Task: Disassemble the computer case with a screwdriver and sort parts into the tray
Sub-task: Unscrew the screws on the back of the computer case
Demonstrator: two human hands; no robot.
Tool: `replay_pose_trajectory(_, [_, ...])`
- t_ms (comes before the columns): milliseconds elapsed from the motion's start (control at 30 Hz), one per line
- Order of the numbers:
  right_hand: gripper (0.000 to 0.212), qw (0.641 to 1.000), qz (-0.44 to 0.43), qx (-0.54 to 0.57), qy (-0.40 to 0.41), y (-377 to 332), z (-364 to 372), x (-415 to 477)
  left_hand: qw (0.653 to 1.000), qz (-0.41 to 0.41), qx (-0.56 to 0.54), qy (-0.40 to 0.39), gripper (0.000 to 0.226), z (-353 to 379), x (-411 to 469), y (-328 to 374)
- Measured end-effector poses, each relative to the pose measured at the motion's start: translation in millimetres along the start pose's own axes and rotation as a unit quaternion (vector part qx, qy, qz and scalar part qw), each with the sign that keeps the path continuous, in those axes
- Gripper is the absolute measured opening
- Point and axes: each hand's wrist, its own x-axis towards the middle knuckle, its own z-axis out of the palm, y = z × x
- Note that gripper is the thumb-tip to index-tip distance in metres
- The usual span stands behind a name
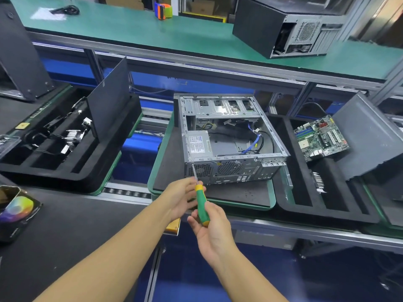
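An open grey computer case [231,136] lies on a black mat in a green-rimmed tray [157,162], its power supply [199,144] and cables still inside. A green and yellow screwdriver [201,201] points up at the case's rear left corner. My right hand [212,227] holds its handle from below. My left hand [181,197] touches the shaft near the handle's top with its fingertips. A motherboard [320,137] lies in the black foam tray [327,212] on the right.
At left, a black foam tray [54,166] holds cables, small parts and an upright black side panel [111,99]. A grey panel [368,136] leans over the right tray. Another computer case [281,25] sits on the green upper shelf. A colourful box [17,212] lies at near left.
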Motion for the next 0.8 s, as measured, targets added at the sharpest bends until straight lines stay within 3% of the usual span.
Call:
replay_pose_trajectory(233, [0.028, 0.998, -0.033, -0.057, -0.011, -2, -4, 3, 0.99, 0.035, -0.074, 0.112, 0.02, 14, 37, 19])
replay_pose_trajectory(400, [0.029, 0.992, -0.05, -0.117, -0.011, -7, -14, 6, 0.988, 0.029, -0.106, 0.112, 0.018, 16, 43, 17])
replay_pose_trajectory(533, [0.016, 0.981, -0.072, -0.178, -0.009, -17, -27, 7, 0.992, 0.038, -0.091, 0.083, 0.012, 25, 41, 11])
replay_pose_trajectory(667, [0.017, 0.955, -0.107, -0.276, -0.029, -40, -51, 8, 0.987, 0.092, -0.091, 0.099, 0.009, 42, 42, 6])
replay_pose_trajectory(800, [0.036, 0.973, -0.11, -0.196, -0.044, -77, -84, 7, 0.986, 0.11, -0.061, 0.108, 0.012, 59, 51, -6])
